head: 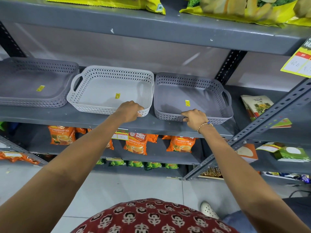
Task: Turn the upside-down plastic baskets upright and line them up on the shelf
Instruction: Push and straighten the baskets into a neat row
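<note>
Three perforated plastic baskets stand upright in a row on the grey shelf (70, 115). A dark grey basket (20, 81) is at the left, a light grey basket (101, 88) in the middle, and another dark grey basket (175, 96) at the right. Each has a yellow sticker inside on its floor. My left hand (130, 111) grips the front right corner of the light grey basket. My right hand (195, 117) grips the front rim of the right dark grey basket. The middle and right baskets nearly touch.
Yellow snack bags (244, 9) lie on the shelf above. Orange tea packets (138, 142) fill the shelf below. A slanted metal upright (262, 126) crosses at the right, with boxes (255, 106) behind it. A yellow price tag (297, 63) hangs at the right edge.
</note>
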